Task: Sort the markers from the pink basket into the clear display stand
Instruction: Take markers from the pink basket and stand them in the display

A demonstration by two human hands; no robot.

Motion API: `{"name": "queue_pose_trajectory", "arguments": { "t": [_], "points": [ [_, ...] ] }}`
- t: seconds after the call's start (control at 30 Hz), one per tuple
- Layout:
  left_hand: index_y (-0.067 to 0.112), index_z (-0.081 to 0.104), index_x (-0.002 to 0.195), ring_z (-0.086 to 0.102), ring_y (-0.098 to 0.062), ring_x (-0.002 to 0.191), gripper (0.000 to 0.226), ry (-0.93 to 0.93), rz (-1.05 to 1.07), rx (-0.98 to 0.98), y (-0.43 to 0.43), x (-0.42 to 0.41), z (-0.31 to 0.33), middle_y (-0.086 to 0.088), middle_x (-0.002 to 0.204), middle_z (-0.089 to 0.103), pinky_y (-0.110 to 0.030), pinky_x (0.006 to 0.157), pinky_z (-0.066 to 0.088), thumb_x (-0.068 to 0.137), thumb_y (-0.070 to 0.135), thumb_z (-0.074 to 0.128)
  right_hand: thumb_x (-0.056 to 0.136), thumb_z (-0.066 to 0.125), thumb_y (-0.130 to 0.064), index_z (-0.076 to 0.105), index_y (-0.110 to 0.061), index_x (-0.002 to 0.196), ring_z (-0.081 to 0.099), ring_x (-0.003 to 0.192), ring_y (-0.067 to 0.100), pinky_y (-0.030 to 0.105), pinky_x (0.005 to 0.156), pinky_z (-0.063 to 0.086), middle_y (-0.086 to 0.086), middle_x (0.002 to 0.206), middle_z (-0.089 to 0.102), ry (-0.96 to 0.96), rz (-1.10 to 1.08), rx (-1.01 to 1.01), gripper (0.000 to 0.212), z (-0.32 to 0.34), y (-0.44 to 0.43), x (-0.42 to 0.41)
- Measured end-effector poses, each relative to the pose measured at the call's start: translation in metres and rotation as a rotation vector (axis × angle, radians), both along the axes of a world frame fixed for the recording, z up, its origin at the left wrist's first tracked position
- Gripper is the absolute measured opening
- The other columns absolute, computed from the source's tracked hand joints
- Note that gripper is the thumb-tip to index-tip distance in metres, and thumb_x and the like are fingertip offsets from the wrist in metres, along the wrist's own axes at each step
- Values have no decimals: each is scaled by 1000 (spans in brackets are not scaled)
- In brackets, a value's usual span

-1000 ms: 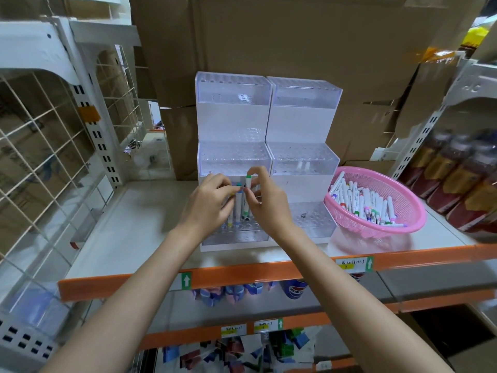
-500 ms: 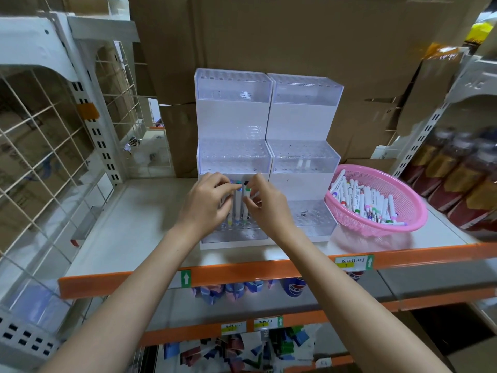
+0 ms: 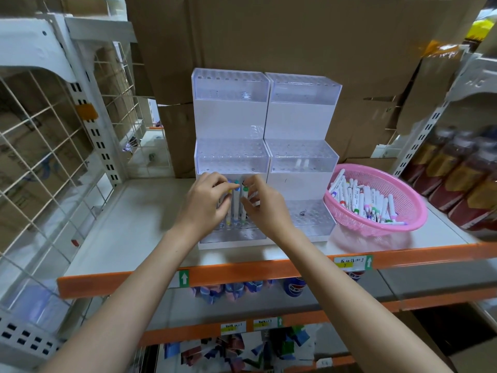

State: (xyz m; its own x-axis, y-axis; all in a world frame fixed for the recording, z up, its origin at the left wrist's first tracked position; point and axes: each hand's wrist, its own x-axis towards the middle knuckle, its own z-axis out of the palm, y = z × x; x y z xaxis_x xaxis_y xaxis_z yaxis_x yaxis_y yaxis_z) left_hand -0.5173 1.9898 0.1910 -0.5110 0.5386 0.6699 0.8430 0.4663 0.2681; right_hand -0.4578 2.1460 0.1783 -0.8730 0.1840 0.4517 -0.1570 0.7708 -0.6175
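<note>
- Left hand (image 3: 205, 204): fingers curled round upright markers (image 3: 236, 203) seated in the front left tier of the stand (image 3: 231, 162).
- Right hand (image 3: 266, 211): pinches a green-capped marker (image 3: 244, 196) by its barrel, just beside them.
- Basket (image 3: 415, 208), right of the stand: loose markers (image 3: 368, 197) heaped inside.
- They look light, stiff and smooth; best pinched mid-barrel, not by the cap.

Both forearms reach in from 7 and 5 o'clock, converging; the left hand (image 3: 204, 208) and right hand (image 3: 265, 211) face each other, curled fingertips pinching upright markers (image 3: 236, 204).
</note>
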Motion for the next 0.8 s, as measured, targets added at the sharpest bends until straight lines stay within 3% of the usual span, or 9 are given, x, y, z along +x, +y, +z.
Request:
{"name": "queue_pose_trajectory", "arguments": {
  "t": [0.3,0.6,0.73,0.8],
  "points": [
    [11,69,102,55,-24,84,29,79,-9,-63,52,17,16,-3,89,60,-36,70,48,85,26,51,86,63,-12,53,-9,111,58,73,21,43,68,53,0,91,58,47,-19,8,27,18,33,23],
    [12,66,100,59,-30,88,44,43,-86,-313,158,46,19,-7,94,61,-38,70,48,78,42,42,84,64,-12,57,-6,108,56,94,30,36,74,42,13,102,60,-36,-334,159,25,20,143,80],
    [10,65,92,58,-32,82,38,34,-132,-385,208,58,19,-10,88,60,-38,66,50,76,39,45,85,63,-17,56,-7,108,53,104,30,41,82,42,11,110,59,-157,-436,201,27,18,190,99],
    [9,66,92,58,-33,81,31,40,-152,-408,230,63,19,-11,88,60,-39,66,50,76,34,58,87,61,-19,55,-9,113,51,108,28,39,83,43,9,115,56,-211,-468,191,29,20,208,106]
  ]
}}
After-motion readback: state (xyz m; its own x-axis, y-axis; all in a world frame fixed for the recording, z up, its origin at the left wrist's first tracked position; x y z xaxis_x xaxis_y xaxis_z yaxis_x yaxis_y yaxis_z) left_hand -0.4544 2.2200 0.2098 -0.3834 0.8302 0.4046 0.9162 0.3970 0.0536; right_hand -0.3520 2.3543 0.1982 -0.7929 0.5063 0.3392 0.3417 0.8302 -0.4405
